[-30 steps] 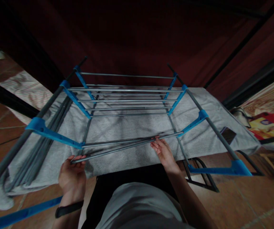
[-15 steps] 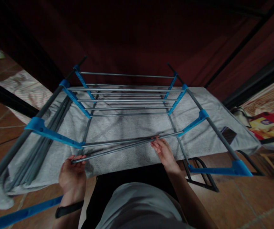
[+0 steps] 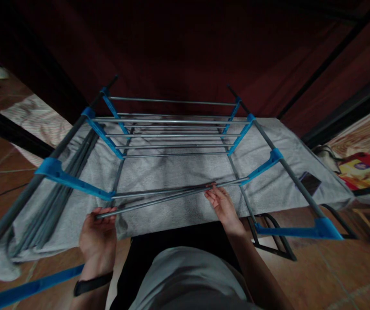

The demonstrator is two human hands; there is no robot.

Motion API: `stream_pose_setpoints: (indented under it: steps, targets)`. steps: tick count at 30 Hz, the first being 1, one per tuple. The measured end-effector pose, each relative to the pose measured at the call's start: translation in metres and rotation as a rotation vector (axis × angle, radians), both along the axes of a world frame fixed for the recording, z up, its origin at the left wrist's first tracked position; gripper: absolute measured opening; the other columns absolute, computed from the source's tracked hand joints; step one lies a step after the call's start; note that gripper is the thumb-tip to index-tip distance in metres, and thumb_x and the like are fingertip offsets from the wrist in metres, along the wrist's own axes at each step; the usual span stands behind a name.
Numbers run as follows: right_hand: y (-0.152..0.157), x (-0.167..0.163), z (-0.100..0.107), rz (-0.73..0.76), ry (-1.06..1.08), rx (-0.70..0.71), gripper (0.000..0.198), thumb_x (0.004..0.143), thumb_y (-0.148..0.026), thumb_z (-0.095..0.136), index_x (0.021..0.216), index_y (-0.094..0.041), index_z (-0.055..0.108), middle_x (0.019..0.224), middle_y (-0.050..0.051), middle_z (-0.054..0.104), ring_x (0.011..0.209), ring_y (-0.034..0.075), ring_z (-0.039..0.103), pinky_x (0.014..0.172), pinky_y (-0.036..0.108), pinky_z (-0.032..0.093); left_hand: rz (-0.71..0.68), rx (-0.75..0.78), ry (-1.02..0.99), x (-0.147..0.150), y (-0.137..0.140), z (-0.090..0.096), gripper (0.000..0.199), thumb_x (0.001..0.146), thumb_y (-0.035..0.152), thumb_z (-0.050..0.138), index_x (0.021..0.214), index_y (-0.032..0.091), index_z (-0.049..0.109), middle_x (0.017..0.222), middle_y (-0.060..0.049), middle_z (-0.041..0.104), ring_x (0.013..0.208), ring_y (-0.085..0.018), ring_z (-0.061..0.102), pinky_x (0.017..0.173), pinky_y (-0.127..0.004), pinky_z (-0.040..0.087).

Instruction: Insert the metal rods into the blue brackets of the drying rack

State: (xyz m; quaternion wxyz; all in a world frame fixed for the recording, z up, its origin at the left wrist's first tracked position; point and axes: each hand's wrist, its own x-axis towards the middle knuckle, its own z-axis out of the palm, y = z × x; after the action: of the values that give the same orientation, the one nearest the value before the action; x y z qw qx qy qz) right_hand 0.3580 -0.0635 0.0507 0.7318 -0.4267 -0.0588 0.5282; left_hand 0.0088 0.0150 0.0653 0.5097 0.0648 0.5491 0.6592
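The rack looks part-built: toward the far side, two pairs of blue brackets [image 3: 110,143] are spanned by grey rods [image 3: 172,122], and the next pair nearer, with its left bracket [image 3: 81,185] and right bracket [image 3: 262,165], has one fixed rod [image 3: 149,192] across it. No rod is seen joining the nearest brackets [image 3: 294,232], so that end seems unfinished; a bundle of poles [image 3: 51,215] lies at the left on the grey blanket [image 3: 172,172]. The loose rod [image 3: 152,201] is just to the near side of the fixed one, above the blanket. Its long axis runs left to right on a slant, left end nearer, right part farther and converging on the fixed rod. The fingers of the left hand [image 3: 99,232] are curled around its left end; those of the right hand [image 3: 222,204] pinch it where the two rods meet. I cannot tell where its right end stops, or whether the rods touch there.
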Motion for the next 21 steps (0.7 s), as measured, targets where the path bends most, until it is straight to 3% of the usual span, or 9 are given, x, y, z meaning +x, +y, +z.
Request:
stream_pose_setpoints:
  steps: [10, 21]
  targets:
    - [0.001, 0.002, -0.001, -0.002, -0.025, -0.052, 0.027, 0.063, -0.027, 0.091, 0.073, -0.024, 0.066, 0.082, -0.003, 0.074, 0.080, 0.016, 0.071, 0.083, 0.032, 0.059, 0.026, 0.082, -0.047, 0.011, -0.002, 0.014, 0.027, 0.096, 0.014, 0.038, 0.083, 0.016, 0.061, 0.064, -0.001, 0.067, 0.064, -0.013, 0.066, 0.068, -0.023, 0.052]
    - [0.002, 0.004, -0.005, -0.008, -0.062, -0.066, 0.027, 0.064, -0.029, 0.091, 0.079, -0.024, 0.069, 0.083, -0.003, 0.074, 0.084, 0.016, 0.072, 0.090, 0.035, 0.059, -0.031, 0.125, -0.120, 0.010, 0.008, 0.017, 0.026, 0.098, 0.018, 0.040, 0.081, 0.015, 0.060, 0.065, -0.002, 0.068, 0.063, -0.013, 0.068, 0.068, -0.023, 0.052]
